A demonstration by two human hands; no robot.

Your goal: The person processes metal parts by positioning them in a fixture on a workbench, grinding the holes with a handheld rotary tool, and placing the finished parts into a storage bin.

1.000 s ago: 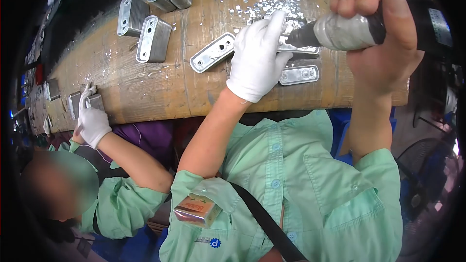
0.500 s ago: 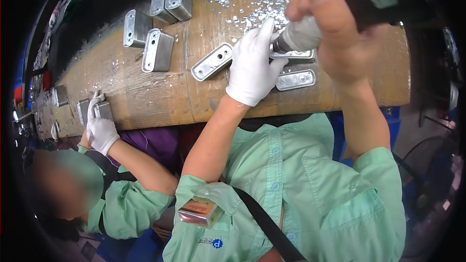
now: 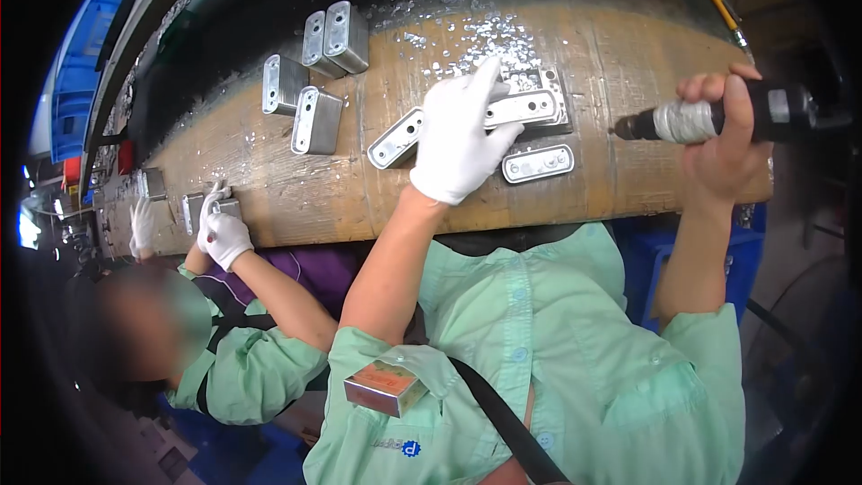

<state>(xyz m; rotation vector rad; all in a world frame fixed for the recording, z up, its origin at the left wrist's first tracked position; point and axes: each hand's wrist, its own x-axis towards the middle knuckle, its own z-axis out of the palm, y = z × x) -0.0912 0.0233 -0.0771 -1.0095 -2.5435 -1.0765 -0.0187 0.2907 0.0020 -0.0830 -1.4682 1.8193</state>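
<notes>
My gloved left hand (image 3: 456, 145) grips the near end of a silver oblong metal block (image 3: 528, 107), its thumb and forefinger on either side. That block sits in a dark metal fixture (image 3: 558, 126) on the bench. At the right, my bare right hand (image 3: 723, 130) is wrapped around a black power screwdriver (image 3: 642, 124) with white tape around its nose. The tool's tip points left, apart from the block. Beside my left hand lies a tilted oblong block (image 3: 395, 139), partly covered by the glove. Another oblong metal piece (image 3: 539, 163) lies just below the fixture.
Several ribbed metal blocks (image 3: 316, 121) stand at the back left of the wooden bench (image 3: 332, 202). Metal chips (image 3: 494, 40) are scattered behind the fixture. At left, a co-worker's gloved hand (image 3: 224, 238) is by smaller blocks. A yellow-handled tool (image 3: 718, 0) is at the upper right.
My right hand has drawn the screwdriver away from the block, to the right and down, uncovering the block and fixture. My left hand stays at the block. The view has shifted slightly.
</notes>
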